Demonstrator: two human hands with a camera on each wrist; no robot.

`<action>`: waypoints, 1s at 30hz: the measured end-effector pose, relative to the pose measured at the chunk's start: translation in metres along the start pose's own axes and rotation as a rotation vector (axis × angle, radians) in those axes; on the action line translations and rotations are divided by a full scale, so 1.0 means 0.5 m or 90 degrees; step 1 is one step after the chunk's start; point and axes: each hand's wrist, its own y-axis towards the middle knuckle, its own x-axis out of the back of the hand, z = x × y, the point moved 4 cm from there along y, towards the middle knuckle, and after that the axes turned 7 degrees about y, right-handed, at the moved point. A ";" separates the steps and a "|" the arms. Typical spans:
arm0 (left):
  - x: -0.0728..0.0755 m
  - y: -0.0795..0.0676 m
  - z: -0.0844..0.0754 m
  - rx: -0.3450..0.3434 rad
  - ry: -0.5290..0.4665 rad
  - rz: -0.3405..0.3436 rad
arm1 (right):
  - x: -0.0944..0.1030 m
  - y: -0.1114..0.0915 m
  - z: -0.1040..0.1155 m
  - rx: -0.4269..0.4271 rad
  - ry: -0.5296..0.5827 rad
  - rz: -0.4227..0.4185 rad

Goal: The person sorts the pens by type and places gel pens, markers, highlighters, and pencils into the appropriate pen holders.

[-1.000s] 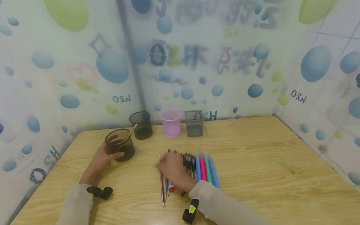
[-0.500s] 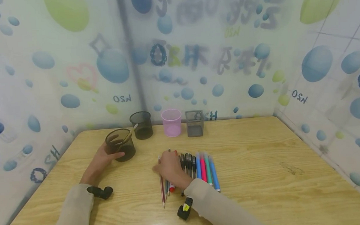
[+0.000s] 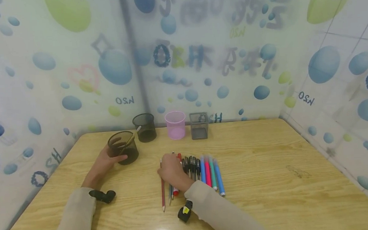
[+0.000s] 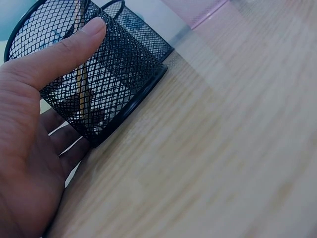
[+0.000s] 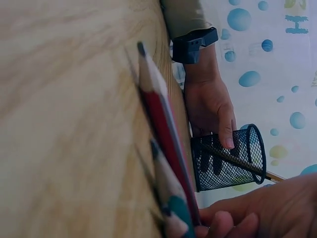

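Observation:
My left hand (image 3: 103, 163) grips a round black mesh pen cup (image 3: 130, 154), thumb on the near side and fingers behind it. One yellowish pencil (image 4: 81, 94) leans inside the cup. My right hand (image 3: 175, 172) pinches a dark red pencil (image 3: 163, 198) at the left end of a row of writing tools; its sharpened tip points toward me. Green-and-blue pencils (image 5: 171, 183) lie right beside it, partly under the hand. A red-and-white marker (image 3: 175, 191) is also partly covered by that hand.
Behind stand another black mesh cup (image 3: 145, 128), a pink cup (image 3: 175, 126) and a square grey mesh holder (image 3: 199, 127). Right of my right hand lie several black pens (image 3: 193, 164), then blue, pink and green felt-tip pens (image 3: 213, 173). A patterned wall (image 3: 183, 94) borders the wooden table (image 3: 266, 166).
My right hand has shifted slightly left, and the red pencil has moved left with it, away from the neighbouring pencils. The left hand and its mesh cup have stayed put.

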 end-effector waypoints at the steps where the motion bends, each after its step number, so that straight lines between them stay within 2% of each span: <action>1: 0.000 0.000 0.000 0.001 -0.004 -0.002 | 0.000 0.001 0.002 0.003 -0.004 0.001; 7: 0.001 -0.001 0.003 -0.003 -0.037 -0.003 | -0.004 0.004 0.006 0.005 0.003 0.011; 13: 0.001 0.001 0.002 -0.007 -0.038 -0.003 | -0.002 0.008 0.005 -0.043 0.026 0.029; 18: 0.002 0.002 0.000 -0.003 -0.035 -0.005 | 0.014 0.019 0.011 -0.063 0.020 0.015; 24: 0.001 0.000 0.001 0.003 -0.027 -0.004 | 0.058 0.028 0.025 -0.088 0.141 -0.036; 28: 0.002 -0.001 0.003 0.000 -0.032 -0.004 | 0.088 0.036 0.032 -0.060 0.260 -0.057; 30: 0.001 -0.002 0.003 -0.002 -0.038 -0.004 | 0.105 0.042 0.033 -0.044 0.353 -0.068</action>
